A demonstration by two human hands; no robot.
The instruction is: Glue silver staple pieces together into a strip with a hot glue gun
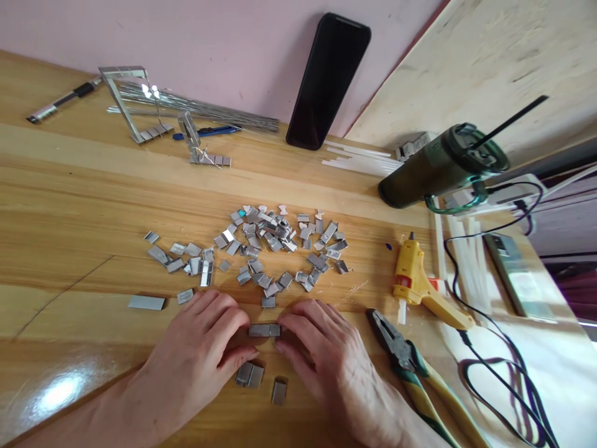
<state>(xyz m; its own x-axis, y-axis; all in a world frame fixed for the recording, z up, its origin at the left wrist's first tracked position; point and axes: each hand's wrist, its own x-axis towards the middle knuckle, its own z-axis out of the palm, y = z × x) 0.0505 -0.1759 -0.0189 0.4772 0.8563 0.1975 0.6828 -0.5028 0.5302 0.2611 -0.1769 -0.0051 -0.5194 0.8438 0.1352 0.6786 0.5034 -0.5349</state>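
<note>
Visible at the back right of the tabletop (84, 205): a dark green tumbler (420, 171) with handle, lid and black straw (510, 121), too dark inside for telling its contents. Low at the centre, between left hand (200, 342) and right hand (326, 348): a short metal strip (261, 330), silvery grey, slim, rectangular, seamed right of its middle. In both hands, curled fingers slightly parted from thumbs, with fingertips at opposite strip ends; impossible to tell how firmly gripped. Just nearer, two adjoining pieces (249, 374) and a single piece (279, 391); beyond, scattered metal bits (275, 233).

Pink wall (196, 46) — glossy wooden table (84, 186)
</note>
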